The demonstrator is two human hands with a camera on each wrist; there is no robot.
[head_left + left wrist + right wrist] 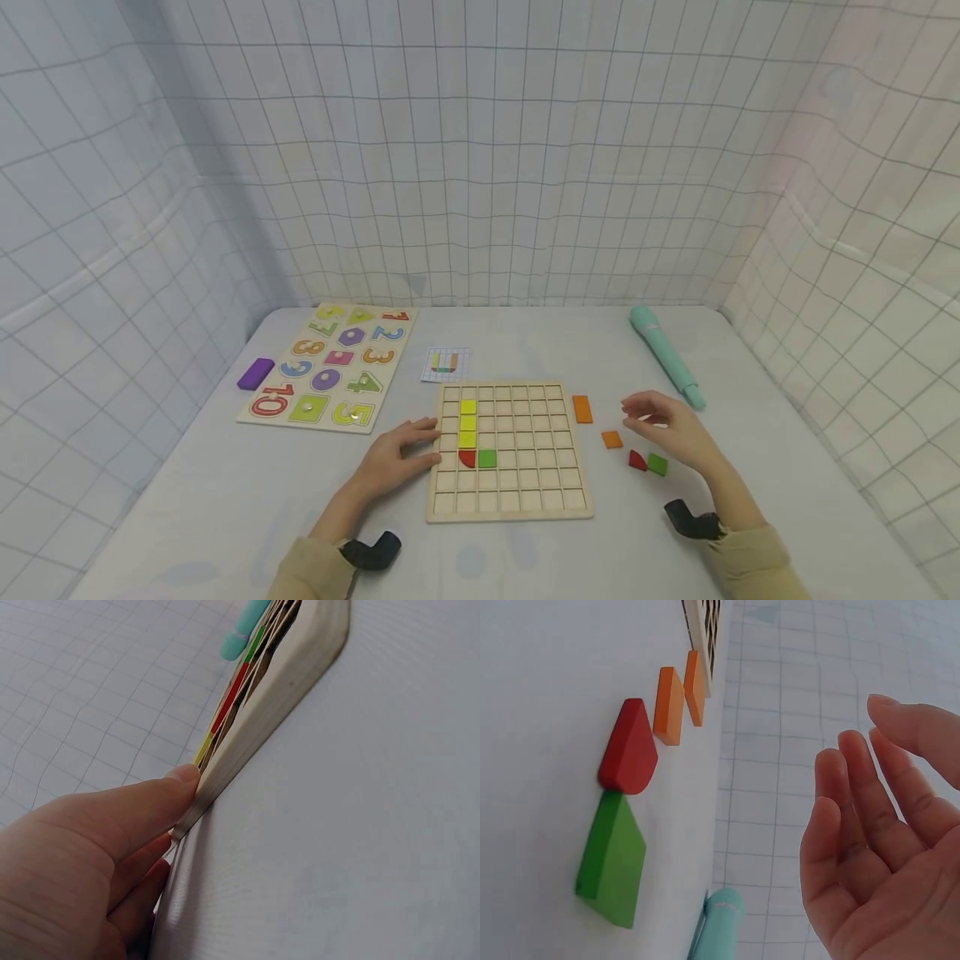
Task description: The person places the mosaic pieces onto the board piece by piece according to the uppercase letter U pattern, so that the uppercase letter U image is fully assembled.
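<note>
A wooden grid board (531,492) lies in the middle of the table. In its left part are a yellow strip (468,423) of tiles, a red quarter-round tile (467,458) and a green square tile (487,459). My left hand (390,460) rests at the board's left side, thumb and fingertips touching the edge, as the left wrist view shows. To the right of the board my right hand (667,422) is held above the table with loosely bent fingers and an empty palm. Near it lie a loose red piece (630,750), a green square (615,862) and two orange pieces (669,705).
Behind the board lies a small pattern card (446,365). A number-and-shape puzzle board (352,367) and a purple block (256,374) are at the left. At the back right sits a teal tube-shaped object (667,357). Grid-patterned sheets (480,167) enclose the table.
</note>
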